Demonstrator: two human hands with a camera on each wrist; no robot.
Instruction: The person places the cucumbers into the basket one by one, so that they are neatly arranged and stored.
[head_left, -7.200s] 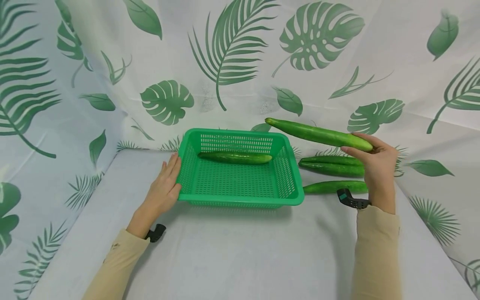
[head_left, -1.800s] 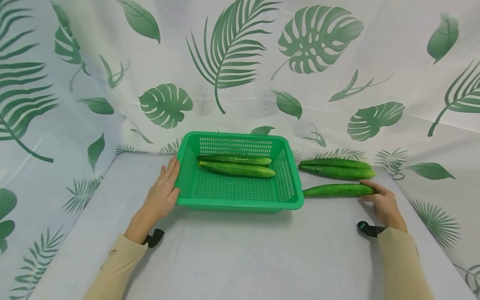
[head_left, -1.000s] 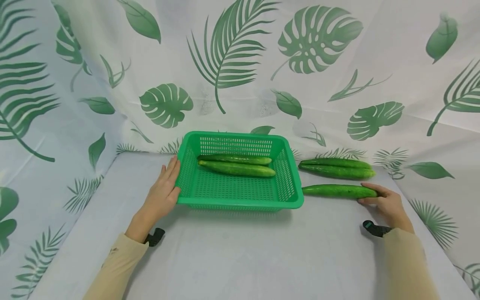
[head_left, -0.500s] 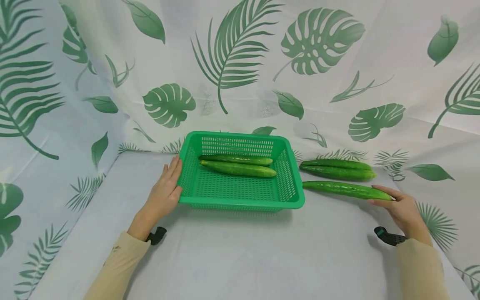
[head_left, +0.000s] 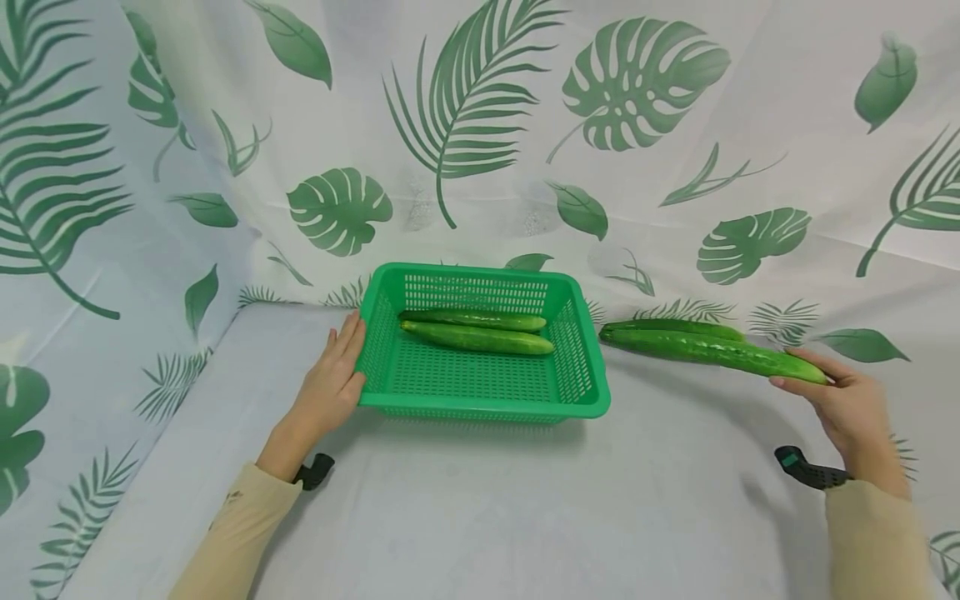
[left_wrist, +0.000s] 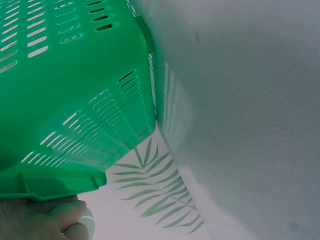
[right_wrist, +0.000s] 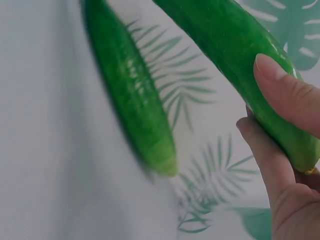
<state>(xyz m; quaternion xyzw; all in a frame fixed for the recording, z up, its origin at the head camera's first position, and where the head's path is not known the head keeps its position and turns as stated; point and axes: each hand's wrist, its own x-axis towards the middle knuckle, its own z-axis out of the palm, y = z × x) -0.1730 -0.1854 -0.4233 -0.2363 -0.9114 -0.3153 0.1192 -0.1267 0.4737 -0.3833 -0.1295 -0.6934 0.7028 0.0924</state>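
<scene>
- One cucumber (head_left: pixel 712 351) is pinched at its end by right hand (head_left: pixel 851 408) fingers (right_wrist: pixel 285 92), lifted off desk (head_left: pixel 480 500).
- Looks stiff, smooth, likely slippery; grip nearer middle.
- Left hand (head_left: pixel 330 387) fingers flat against basket (head_left: pixel 480 406) side.

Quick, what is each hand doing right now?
Left hand: open, resting flat against the side of the green basket.
Right hand: closed on the end of a cucumber, lifted off the table.

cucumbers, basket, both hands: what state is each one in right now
held cucumber: lifted, gripped at its end by right hand
basket: upright, two cucumbers lying inside
left hand: resting flat against basket side
cucumbers on table: lying flat, partly hidden
</scene>
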